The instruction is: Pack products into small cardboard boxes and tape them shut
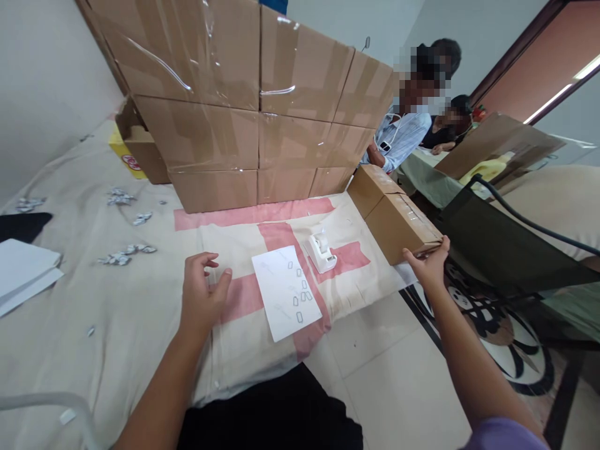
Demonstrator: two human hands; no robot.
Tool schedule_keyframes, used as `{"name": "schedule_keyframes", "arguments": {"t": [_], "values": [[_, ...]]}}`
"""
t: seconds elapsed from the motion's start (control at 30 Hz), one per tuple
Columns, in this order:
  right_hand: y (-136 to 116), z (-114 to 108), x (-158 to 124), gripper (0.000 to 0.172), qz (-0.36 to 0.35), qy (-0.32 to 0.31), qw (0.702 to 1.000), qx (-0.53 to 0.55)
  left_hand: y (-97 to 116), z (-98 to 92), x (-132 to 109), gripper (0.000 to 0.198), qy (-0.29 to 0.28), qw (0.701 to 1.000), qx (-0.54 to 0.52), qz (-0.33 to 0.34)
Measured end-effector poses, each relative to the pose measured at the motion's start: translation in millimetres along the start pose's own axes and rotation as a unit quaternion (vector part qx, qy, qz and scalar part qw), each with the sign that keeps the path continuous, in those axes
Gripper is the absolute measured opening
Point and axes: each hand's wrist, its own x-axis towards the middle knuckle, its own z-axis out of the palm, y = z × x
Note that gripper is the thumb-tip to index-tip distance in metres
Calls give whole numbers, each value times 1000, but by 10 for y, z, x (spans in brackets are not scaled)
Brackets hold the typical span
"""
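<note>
My left hand (pixel 200 294) hovers over the cream and pink cloth (pixel 140 300), fingers curled loosely apart and holding nothing. Just to its right lies a white paper sheet (pixel 281 306) with several small clips (pixel 300 297) on it. A white tape dispenser (pixel 321 250) stands beyond the sheet. My right hand (pixel 429 262) grips the near corner of a long brown cardboard box (pixel 394 215) lying at the cloth's right edge.
A wall of stacked taped cardboard boxes (pixel 244 94) rises behind the cloth. Small silvery scraps (pixel 124 253) are scattered at left, white papers (pixel 23 269) at far left. A dark folding chair (pixel 506 250) stands at right. Two seated people (pixel 407 125) are behind.
</note>
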Motion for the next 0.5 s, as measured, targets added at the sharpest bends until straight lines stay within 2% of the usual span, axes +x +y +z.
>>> {"name": "schedule_keyframes", "arguments": {"t": [0.13, 0.3, 0.4, 0.5], "values": [[38, 150, 279, 138, 21, -8, 1000, 1, -10, 30, -13, 34, -11, 1000, 2, -26], [-26, 391, 618, 126, 12, -19, 1000, 7, -71, 65, -7, 34, -18, 999, 9, -36], [-43, 529, 798, 125, 13, -26, 1000, 0, -115, 102, 15, 33, -15, 998, 9, -52], [-8, 609, 913, 128, -39, -5, 999, 1, -136, 151, 29, 31, -9, 998, -8, -60]]}}
